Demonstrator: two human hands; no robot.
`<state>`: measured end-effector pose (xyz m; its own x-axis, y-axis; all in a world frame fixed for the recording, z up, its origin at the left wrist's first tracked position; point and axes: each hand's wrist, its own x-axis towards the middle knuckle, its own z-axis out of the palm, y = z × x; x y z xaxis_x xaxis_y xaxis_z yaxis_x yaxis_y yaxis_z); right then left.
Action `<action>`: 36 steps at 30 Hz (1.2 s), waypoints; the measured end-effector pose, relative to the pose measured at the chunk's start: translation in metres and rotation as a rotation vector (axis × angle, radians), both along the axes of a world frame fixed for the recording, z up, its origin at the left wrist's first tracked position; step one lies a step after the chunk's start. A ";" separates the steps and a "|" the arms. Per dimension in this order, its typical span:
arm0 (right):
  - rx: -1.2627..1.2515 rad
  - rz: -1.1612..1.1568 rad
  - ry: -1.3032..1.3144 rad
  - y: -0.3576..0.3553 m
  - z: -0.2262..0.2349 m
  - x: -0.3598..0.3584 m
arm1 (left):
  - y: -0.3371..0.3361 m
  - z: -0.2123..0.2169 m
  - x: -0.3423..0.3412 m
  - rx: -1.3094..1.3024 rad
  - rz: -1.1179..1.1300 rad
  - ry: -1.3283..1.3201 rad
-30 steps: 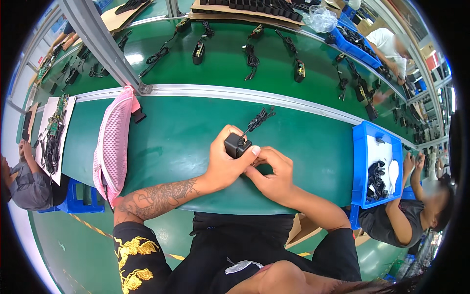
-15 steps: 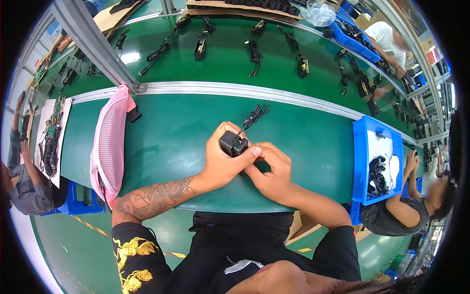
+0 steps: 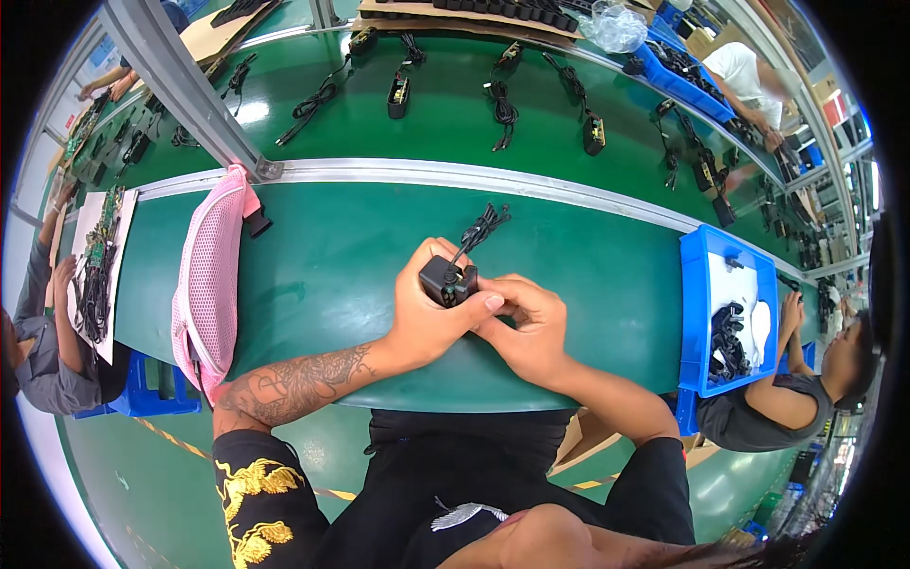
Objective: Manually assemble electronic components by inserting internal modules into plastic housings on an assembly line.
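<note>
At the far left, a co-worker in dark grey (image 3: pixel 57 365) is seen beside a pale board (image 3: pixel 91 211), on which a heap of black cables (image 3: pixel 95 299) is laid together with green circuit boards. Below the board, a blue stool (image 3: pixel 152 379) is partly shown. Next along, a pink mesh pouch (image 3: pixel 209 284) is set on the green worktable (image 3: pixel 588 284), its strap end placed near the metal rail (image 3: pixel 398 173). Beyond the rail, an open black case (image 3: pixel 398 97) is left with its inner parts exposed.

At the middle, above the worktable, a black adapter (image 3: pixel 439 280) is gripped by the left hand (image 3: pixel 422 308), its thumb laid along the near side. A tied black cord (image 3: pixel 483 228) is held out from the adapter, away from the body. At the adapter's right side, the right hand (image 3: pixel 531 327) is brought in with curled fingers; whether anything is pinched there cannot be told.

To the right, black parts (image 3: pixel 728 337) and a white object (image 3: pixel 760 325) are contained in a blue bin (image 3: pixel 695 313), beside which another co-worker (image 3: pixel 773 412) is seated.
</note>
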<state>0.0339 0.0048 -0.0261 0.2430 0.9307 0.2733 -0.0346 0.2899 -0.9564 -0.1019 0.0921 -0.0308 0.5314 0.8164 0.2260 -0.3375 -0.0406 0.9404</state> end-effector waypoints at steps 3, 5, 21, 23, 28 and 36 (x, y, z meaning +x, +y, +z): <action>0.086 -0.028 -0.190 -0.001 0.004 0.004 | 0.000 -0.001 0.002 0.022 0.011 -0.024; 0.130 -0.036 -0.285 -0.001 0.005 0.003 | -0.001 -0.001 0.003 0.059 0.030 -0.055; 0.077 -0.118 -0.574 0.005 0.010 0.011 | 0.000 0.009 0.000 -0.063 0.025 0.155; 0.090 -0.122 -0.585 0.004 0.013 0.009 | 0.002 0.011 -0.002 -0.096 -0.001 0.168; -0.066 -0.042 -0.467 0.003 0.020 0.013 | 0.010 0.006 -0.004 -0.138 -0.089 0.153; -0.343 0.193 0.213 0.013 0.012 0.023 | 0.018 0.009 0.000 -0.233 -0.082 -0.048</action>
